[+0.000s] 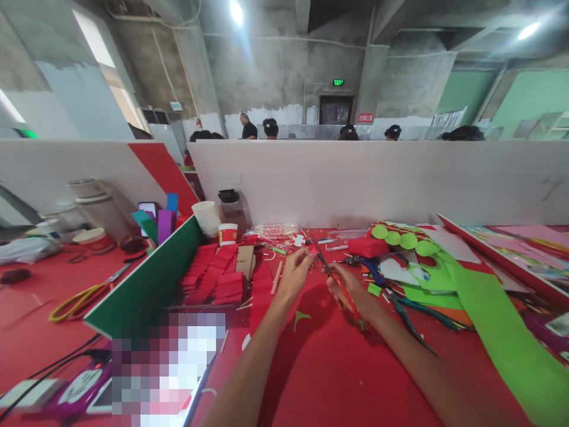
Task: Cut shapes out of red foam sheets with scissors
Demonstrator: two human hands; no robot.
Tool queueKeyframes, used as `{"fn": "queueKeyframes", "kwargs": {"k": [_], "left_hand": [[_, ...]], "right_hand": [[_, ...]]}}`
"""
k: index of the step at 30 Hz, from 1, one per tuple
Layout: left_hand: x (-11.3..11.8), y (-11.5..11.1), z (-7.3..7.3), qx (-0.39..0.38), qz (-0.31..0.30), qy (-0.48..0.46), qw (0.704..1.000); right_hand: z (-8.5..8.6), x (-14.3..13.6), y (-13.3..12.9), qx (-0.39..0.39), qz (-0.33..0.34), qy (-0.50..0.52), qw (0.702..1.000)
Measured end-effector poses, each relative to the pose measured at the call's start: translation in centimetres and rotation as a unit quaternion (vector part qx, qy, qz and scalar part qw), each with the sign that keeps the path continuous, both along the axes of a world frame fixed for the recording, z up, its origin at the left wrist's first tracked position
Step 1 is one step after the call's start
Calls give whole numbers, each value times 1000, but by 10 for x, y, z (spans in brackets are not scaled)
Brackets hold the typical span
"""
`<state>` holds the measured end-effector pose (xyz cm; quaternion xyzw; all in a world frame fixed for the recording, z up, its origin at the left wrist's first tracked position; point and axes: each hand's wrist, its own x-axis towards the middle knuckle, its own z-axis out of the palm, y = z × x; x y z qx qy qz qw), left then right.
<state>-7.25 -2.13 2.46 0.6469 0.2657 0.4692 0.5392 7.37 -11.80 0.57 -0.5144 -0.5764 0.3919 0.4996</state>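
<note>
My left hand [299, 271] is closed in a pinch near the middle of the table, at a small red and white piece [299, 239] whose exact kind I cannot make out. My right hand [351, 292] is wrapped round scissors [349, 296] with red-orange handles. Their blades point up and left, crossing just beside the left fingertips; whether they touch the piece is unclear. A light green scrap [301, 320] lies on the red tabletop [329, 367] between my forearms. Left of my left hand are a pale pink stick [277, 277] and stacked red strips [229, 287].
Pliers [411, 317] and green sheets [480, 308] lie to the right. A green divider [151, 284], a paper cup [228, 233], a dark-lidded bottle [231, 209] and a blurred-out screen [178, 373] are left. A white partition [355, 184] stands behind; people sit beyond it.
</note>
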Motion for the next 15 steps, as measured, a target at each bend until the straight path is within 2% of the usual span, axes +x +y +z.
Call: {"fn": "queueKeyframes", "kwargs": {"k": [4,10,15], "left_hand": [[-1,1,-2,0,0,3,1000],[-1,2,-3,8,0,-1,1000],[-1,2,0,-1,17,-2,1000]], "right_hand": [[5,1,-1,-9,8,-11,1000],[-1,3,1,1,9,-22,1000],[1,1,-1,0,9,-36,999]]}}
